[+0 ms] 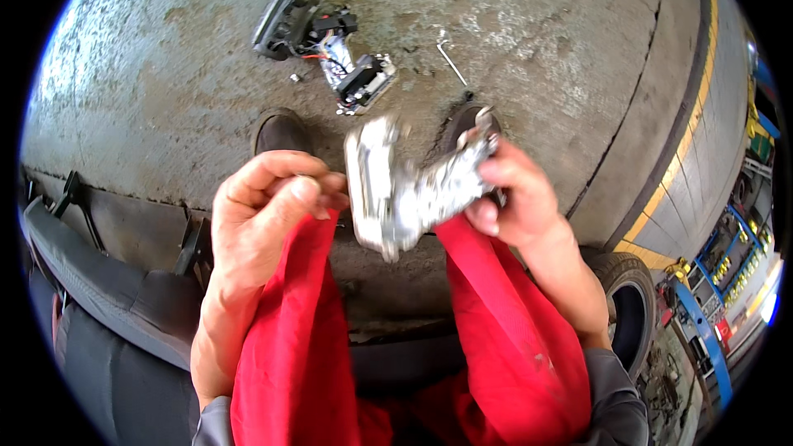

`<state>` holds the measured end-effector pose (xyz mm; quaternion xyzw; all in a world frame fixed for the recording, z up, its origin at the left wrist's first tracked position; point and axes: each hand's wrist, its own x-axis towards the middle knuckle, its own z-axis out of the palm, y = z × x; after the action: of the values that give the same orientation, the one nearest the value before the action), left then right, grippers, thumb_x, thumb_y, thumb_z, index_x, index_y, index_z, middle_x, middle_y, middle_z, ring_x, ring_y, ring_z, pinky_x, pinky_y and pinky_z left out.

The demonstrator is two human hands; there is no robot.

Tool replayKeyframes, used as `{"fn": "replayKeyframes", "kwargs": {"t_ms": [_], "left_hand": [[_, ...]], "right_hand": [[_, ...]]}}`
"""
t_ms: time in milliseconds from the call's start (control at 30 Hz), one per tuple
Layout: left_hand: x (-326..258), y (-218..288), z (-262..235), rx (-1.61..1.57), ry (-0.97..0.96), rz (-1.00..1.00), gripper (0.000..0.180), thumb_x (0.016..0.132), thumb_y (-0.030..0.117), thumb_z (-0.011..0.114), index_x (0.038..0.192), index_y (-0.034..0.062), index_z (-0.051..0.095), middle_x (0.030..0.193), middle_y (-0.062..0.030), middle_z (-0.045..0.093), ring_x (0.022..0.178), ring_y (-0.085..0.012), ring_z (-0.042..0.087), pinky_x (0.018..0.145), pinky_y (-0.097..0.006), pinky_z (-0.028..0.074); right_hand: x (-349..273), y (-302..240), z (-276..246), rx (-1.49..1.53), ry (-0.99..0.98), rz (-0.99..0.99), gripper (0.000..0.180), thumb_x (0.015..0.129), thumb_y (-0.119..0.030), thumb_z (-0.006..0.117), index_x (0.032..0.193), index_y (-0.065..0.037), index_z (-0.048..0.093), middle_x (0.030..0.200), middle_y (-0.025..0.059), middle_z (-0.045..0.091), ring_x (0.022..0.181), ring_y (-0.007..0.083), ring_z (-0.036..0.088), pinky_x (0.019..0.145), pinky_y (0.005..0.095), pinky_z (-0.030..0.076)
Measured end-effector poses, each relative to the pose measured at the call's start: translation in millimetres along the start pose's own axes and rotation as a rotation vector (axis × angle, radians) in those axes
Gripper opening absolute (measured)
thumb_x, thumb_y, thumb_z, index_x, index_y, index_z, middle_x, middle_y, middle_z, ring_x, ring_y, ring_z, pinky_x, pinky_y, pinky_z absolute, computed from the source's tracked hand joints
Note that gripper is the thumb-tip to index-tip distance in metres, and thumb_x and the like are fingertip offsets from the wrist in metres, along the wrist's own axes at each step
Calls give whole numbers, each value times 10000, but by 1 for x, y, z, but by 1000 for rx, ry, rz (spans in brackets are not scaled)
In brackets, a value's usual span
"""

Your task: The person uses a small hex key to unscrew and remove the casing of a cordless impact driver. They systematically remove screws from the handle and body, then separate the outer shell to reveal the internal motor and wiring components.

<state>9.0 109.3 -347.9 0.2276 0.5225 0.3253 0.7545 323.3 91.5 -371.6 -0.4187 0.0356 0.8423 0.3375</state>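
Between my knees hangs a shiny silver metal bracket (pixel 376 190), blurred by motion, with a broad plate at its left end and a narrower arm running to the right. My right hand (pixel 524 198) grips that narrow end, thumb and fingers closed around it. Close to the plate's left side is my left hand (pixel 268 202), its fingers curled and thumb pressed toward them. Whatever those left fingers may hold is too small or hidden to make out. Past my shoes, on the concrete, lies an assembly of black plastic and metal parts (pixel 289 25) with loose wires.
A thin spanner-like tool (pixel 453 64) lies on the floor (pixel 537 41) beyond my right shoe. A small light piece (pixel 295 78) sits beside the assembly. Dark seat cushions (pixel 116 289) are at my left, a tyre (pixel 632 306) at my right. Cluttered blue racks (pixel 731 256) stand farther right.
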Motion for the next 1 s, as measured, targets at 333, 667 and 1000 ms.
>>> {"fn": "replayKeyframes", "kwargs": {"t_ms": [333, 667, 1000], "left_hand": [[10, -11, -5, 214, 69, 117, 265, 1035, 146, 649, 1233, -26, 683, 1060, -74, 681, 849, -131, 617, 754, -288, 502], [14, -13, -2, 336, 42, 159, 229, 1016, 97, 657, 1189, -49, 695, 1007, -53, 612, 831, -117, 578, 741, -278, 484], [27, 4, 12, 566, 90, 258, 179, 1007, 57, 642, 1130, -44, 721, 963, -37, 606, 789, -93, 573, 721, -233, 446]], "right_hand": [[24, -56, -82, -1318, 842, -939, 153, 973, -40, 679, 1106, -15, 607, 1023, 71, 700, 849, 142, 698, 731, 293, 560], [44, -48, -93, -1825, 749, -1029, 288, 820, -29, 757, 1065, -103, 626, 1187, 50, 673, 865, 292, 714, 711, 395, 584], [45, -55, -89, -1669, 750, -1042, 216, 873, -25, 714, 1066, -71, 629, 1083, 80, 682, 820, 256, 710, 694, 377, 568]]}}
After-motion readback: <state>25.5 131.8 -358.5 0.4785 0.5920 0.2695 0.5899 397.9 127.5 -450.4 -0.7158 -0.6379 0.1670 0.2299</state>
